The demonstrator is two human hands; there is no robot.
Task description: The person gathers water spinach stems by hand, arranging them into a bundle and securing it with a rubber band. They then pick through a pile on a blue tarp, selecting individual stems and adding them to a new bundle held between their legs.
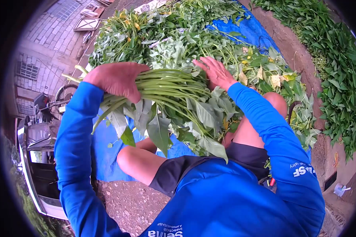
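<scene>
A bunch of long green stems with broad leaves (170, 85) is held across the front of my body, above my lap. My left hand (116, 79) is wrapped round the stems near their cut ends, thumb pointing down. My right hand (215, 72) lies at the leafy end, fingers stretched and slightly apart, its palm side against or just over the leaves. Leaves hang below the bunch towards my knees. Behind it lies a large heap of leafy greens (126, 39), some of them yellow.
A blue tarp (110, 158) lies under the heap and beside my legs. More greens (336, 75) lie along the right side. At the left are a vehicle (41, 170), a motorcycle (65, 94) and a block wall (47, 35). Gravel (134, 201) covers the ground near me.
</scene>
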